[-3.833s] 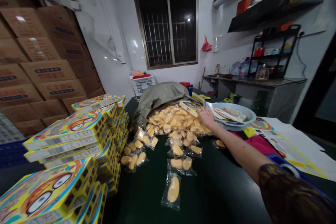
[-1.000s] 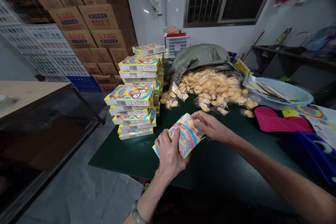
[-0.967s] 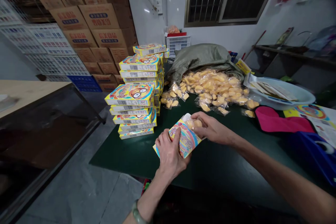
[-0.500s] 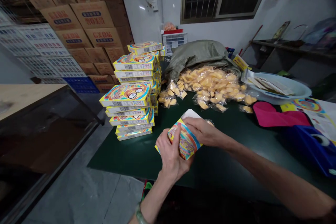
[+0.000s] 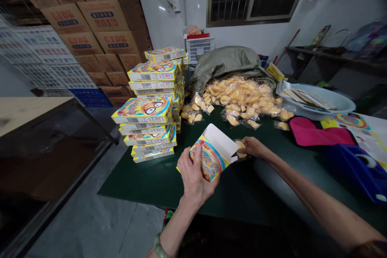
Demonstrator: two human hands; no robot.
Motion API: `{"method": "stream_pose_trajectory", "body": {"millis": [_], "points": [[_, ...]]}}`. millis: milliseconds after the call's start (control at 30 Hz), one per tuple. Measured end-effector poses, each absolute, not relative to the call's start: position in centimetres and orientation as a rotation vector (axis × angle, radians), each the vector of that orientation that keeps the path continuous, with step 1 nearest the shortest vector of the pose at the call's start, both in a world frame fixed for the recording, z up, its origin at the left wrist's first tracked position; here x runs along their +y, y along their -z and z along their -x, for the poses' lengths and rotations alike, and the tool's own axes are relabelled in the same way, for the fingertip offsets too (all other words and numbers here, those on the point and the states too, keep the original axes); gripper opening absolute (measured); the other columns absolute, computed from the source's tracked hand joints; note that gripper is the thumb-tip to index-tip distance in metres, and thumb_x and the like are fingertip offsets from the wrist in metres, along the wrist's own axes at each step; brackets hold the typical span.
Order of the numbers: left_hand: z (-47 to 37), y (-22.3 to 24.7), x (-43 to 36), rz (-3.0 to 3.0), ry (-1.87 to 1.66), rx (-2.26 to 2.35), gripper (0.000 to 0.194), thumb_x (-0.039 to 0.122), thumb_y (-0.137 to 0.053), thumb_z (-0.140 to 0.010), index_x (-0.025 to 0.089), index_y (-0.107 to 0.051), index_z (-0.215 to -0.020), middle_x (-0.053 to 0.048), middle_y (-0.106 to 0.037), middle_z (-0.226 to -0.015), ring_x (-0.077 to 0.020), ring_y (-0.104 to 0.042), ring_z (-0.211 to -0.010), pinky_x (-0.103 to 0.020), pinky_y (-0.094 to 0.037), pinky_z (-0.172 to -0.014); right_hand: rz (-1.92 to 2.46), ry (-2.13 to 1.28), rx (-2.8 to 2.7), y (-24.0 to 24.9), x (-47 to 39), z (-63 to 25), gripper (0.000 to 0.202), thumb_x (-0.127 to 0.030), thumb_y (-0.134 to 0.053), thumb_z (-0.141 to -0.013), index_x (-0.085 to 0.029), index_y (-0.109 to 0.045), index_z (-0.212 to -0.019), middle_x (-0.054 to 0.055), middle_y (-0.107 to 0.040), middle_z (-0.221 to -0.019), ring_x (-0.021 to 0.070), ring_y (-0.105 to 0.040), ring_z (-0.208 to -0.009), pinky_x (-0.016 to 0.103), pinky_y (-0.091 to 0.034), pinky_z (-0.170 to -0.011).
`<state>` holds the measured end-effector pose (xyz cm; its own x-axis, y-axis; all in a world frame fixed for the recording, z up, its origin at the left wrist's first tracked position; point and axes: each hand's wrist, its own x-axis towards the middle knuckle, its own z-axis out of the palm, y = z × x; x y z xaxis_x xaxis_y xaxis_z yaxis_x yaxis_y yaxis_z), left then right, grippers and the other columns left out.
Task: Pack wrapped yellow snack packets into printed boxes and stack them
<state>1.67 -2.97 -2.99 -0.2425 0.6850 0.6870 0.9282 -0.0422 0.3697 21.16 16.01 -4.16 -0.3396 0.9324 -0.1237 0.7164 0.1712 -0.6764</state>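
Note:
My left hand [image 5: 195,173] grips a colourful yellow box [image 5: 208,159] from below, thumb across its printed face. The box is tilted, and its white end flap [image 5: 220,141] stands up and open toward the back right. Just right of the box, my right hand [image 5: 252,147] has its fingers closed on a wrapped yellow piece [image 5: 241,149] low over the green table [image 5: 248,193]. Behind them lies a heap of wrapped yellow pieces [image 5: 242,92], spilling from a grey-green sack [image 5: 232,62]. Stacked yellow boxes [image 5: 143,109] stand to the left of my hands.
On the right are a pink cloth item [image 5: 320,133], a blue object [image 5: 356,171] and a light-blue basin [image 5: 338,100] holding flat packets. Cartons [image 5: 101,16] are piled at the back left. A wooden-topped table [image 5: 30,109] stands at the far left.
My right hand has left the box's upper end and moved right, where it now holds a wrapped piece. The white flap is more exposed. My left hand still holds the box.

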Motion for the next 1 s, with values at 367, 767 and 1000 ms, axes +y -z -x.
{"method": "stream_pose_trajectory", "body": {"millis": [367, 767, 1000], "points": [[-2.6, 2.8, -2.6, 1.768, 0.911, -1.973, 0.089, 0.041, -0.071, -0.061, 0.021, -0.033, -0.138, -0.018, -0.035, -0.125, -0.0349, -0.042, -0.11, -0.047, -0.035, -0.088, 1.065, -0.967, -2.027, -6.8, 10.1, -20.4, 0.026, -0.044, -0.064, -0.07, -0.018, -0.059, -0.072, 0.0, -0.055, -0.058, 0.0103, -0.045, -0.047, 0.022, -0.032, -0.043], [-0.9, 3.1, -4.1, 1.793, 0.961, -1.898, 0.089, 0.033, -0.07, -0.059, 0.024, -0.031, -0.138, -0.017, -0.033, -0.128, -0.0357, -0.041, -0.113, -0.048, -0.035, -0.091, 0.926, -0.665, -2.578, -7.6, 10.1, -16.5, 0.017, -0.025, -0.055, -0.073, -0.018, -0.054, -0.057, -0.002, -0.051, -0.05, 0.0095, -0.043, -0.047, 0.021, -0.031, -0.047], [-0.6, 3.2, -3.7, 1.726, 1.094, -1.915, 0.091, 0.035, -0.069, -0.057, 0.023, -0.03, -0.139, -0.016, -0.039, -0.121, -0.0328, -0.046, -0.104, -0.044, -0.039, -0.083, 0.412, -1.355, -2.58, -7.5, 6.8, -14.3, 0.029, -0.026, -0.039, -0.087, -0.017, -0.065, -0.096, 0.004, -0.067, -0.087, 0.0128, -0.059, -0.073, 0.024, -0.048, -0.065]]}}
